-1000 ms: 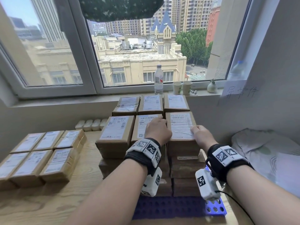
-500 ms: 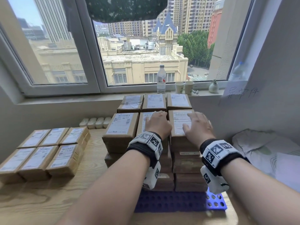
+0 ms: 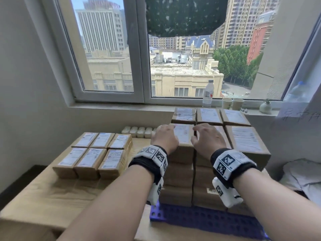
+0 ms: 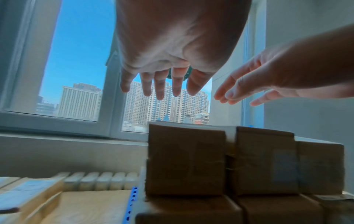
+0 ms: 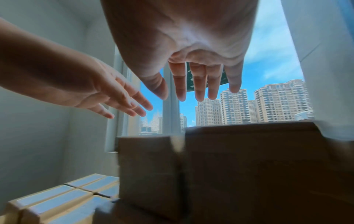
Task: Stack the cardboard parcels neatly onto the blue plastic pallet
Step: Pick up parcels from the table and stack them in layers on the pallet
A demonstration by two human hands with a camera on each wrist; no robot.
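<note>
Brown cardboard parcels with white labels are stacked several layers high on the blue plastic pallet (image 3: 199,221), three across and two deep. My left hand (image 3: 165,138) and right hand (image 3: 206,138) are over the front-left top parcel (image 3: 184,136), one on each side of its label. In the wrist views the left hand (image 4: 159,84) and right hand (image 5: 199,87) have straight, spread fingers hovering above the parcel tops and hold nothing. A group of loose parcels (image 3: 93,157) lies on the wooden table to the left of the pallet.
On the window sill behind the stack stand a water bottle (image 3: 208,93), two paper cups (image 3: 232,103) and a small vase (image 3: 265,106). A row of white blocks (image 3: 139,132) lies against the wall. White bedding (image 3: 304,176) lies at the right.
Both hands have left the middle and right front top parcels and moved left to above the front-left one. The head view has turned left.
</note>
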